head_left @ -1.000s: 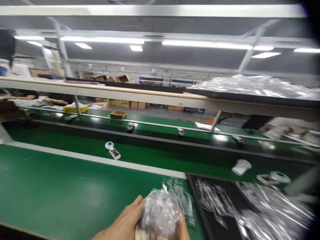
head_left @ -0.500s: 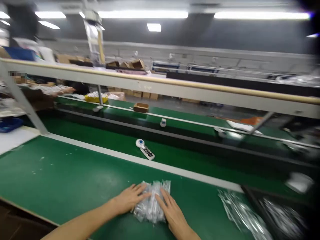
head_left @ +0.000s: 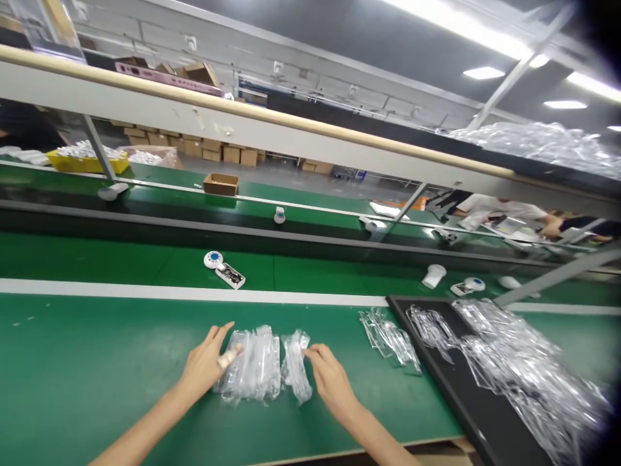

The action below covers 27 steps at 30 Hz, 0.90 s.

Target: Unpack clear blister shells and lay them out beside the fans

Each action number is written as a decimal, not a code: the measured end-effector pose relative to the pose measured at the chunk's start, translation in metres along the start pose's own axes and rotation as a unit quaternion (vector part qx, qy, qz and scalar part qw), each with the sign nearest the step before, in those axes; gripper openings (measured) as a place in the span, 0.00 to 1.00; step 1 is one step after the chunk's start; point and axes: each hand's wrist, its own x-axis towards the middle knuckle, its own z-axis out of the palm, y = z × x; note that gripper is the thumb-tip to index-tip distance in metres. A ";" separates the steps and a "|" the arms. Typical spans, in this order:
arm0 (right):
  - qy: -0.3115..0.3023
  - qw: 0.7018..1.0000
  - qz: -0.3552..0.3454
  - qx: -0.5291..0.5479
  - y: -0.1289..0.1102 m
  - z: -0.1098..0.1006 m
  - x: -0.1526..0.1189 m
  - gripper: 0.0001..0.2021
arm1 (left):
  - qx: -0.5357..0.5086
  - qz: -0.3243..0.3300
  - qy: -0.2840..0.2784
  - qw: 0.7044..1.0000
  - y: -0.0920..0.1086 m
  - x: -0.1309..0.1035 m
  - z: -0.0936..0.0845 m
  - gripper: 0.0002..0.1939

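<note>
On the green table (head_left: pixel 97 375) lies a stack of small clear plastic bags (head_left: pixel 252 366). My left hand (head_left: pixel 206 364) rests on the stack's left edge, thumb pressed onto the plastic. My right hand (head_left: pixel 330 378) pinches the edge of one separate clear bag (head_left: pixel 295 366) just right of the stack. Both hands lie flat near the table's front.
A black tray (head_left: pixel 466 395) heaped with clear bags sits at the right, with a loose bunch of bags (head_left: pixel 391 336) beside it. Small white devices (head_left: pixel 223 268) ride the green conveyor behind. A shelf rail (head_left: pixel 242 123) crosses overhead. A person's arms show far right.
The bags, pressed together under both hands before, are now spread apart, with one bag drawn off to the right. The view has tilted down and swung right.
</note>
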 end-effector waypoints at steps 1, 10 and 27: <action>-0.008 0.999 0.043 0.026 -0.007 -0.004 0.009 0.21 | 0.022 -0.017 -0.012 1.000 0.011 0.006 0.002 0.30; -0.142 0.983 0.108 0.046 -0.060 0.025 0.098 0.35 | 0.093 -0.091 -0.067 0.989 0.042 0.036 0.030 0.21; -0.189 0.976 0.026 0.109 -0.022 0.033 0.132 0.17 | -0.133 -0.183 0.007 0.974 0.033 0.050 0.014 0.14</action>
